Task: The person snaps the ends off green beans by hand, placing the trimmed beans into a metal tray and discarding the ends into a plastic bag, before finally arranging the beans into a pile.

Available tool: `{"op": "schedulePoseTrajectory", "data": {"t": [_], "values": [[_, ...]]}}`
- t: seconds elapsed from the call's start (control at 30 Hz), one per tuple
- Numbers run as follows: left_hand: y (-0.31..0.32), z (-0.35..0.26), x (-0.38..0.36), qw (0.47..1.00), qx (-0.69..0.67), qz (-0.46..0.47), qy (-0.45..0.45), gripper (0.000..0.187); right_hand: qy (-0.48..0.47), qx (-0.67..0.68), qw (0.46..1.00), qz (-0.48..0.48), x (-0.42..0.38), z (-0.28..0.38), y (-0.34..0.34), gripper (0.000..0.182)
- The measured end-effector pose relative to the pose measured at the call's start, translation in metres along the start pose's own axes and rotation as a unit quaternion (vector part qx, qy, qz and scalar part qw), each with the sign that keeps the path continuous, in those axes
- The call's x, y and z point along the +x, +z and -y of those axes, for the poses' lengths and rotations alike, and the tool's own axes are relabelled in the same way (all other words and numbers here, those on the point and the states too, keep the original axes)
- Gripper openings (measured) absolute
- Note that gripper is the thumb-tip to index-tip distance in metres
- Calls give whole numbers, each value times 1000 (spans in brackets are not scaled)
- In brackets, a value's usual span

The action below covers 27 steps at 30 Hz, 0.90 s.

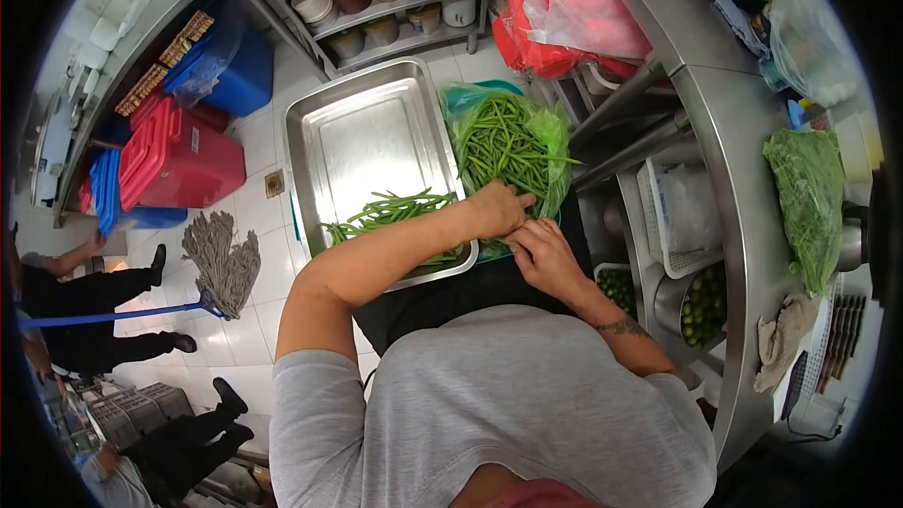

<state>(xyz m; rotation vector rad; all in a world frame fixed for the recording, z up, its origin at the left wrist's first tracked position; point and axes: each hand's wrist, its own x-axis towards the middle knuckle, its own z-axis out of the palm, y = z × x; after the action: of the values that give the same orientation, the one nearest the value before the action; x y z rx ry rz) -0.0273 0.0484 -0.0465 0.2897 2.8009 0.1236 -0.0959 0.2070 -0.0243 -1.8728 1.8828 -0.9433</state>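
Observation:
My left hand (496,210) reaches across from the left with its fingers curled closed at the near edge of a heap of green beans (505,146). These beans lie in a clear green plastic bag (553,127). My right hand (544,254) comes in from the right, fingertips pinched together and meeting the left hand's. Whatever lies between the fingers is hidden. Beside the bag, a rectangular steel tray (299,146) holds more green beans (390,212) at its near end, partly covered by my left forearm.
A steel counter (710,132) runs along the right, bearing bagged leafy greens (804,198). Below it are a white basket (658,216) and small round green fruits (704,306). Shelves (376,14) with tubs stand ahead. At left are a red cooler (179,160), a mop (221,259) and other people.

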Motion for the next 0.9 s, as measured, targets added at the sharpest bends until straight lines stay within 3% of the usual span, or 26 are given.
{"op": "schedulePoseTrajectory", "data": {"t": [0.1, 0.2, 0.27, 0.4, 0.5, 0.6, 0.73, 0.9], "values": [[2, 6, -4, 999, -23, -27, 16, 23, 4, 5, 1000, 4, 5, 1, -5, 11], [11, 13, -7, 993, -60, -96, 41, 27, 30, 23, 998, -50, 13, -6, -15, 7], [11, 13, -17, 983, -96, -156, 28, 30, 38, 28, 977, -207, 23, -21, -20, 8], [3, 9, -35, 965, -127, -227, 18, 35, 267, 121, 873, -389, 51, -56, -27, 20], [-6, 5, -44, 963, -135, -235, -7, 26, 284, 384, 839, -262, 63, -83, -28, 19], [-13, 13, -49, 939, -203, -271, -61, 29, 199, 349, 878, -260, 76, -65, -27, 15], [-22, 25, -55, 825, -393, -392, -105, 17, 82, 286, 928, -223, 92, -41, -30, 13], [-51, 37, -68, 781, -463, -399, -127, 16, 106, 404, 886, -201, 103, -15, -30, 13]]}}
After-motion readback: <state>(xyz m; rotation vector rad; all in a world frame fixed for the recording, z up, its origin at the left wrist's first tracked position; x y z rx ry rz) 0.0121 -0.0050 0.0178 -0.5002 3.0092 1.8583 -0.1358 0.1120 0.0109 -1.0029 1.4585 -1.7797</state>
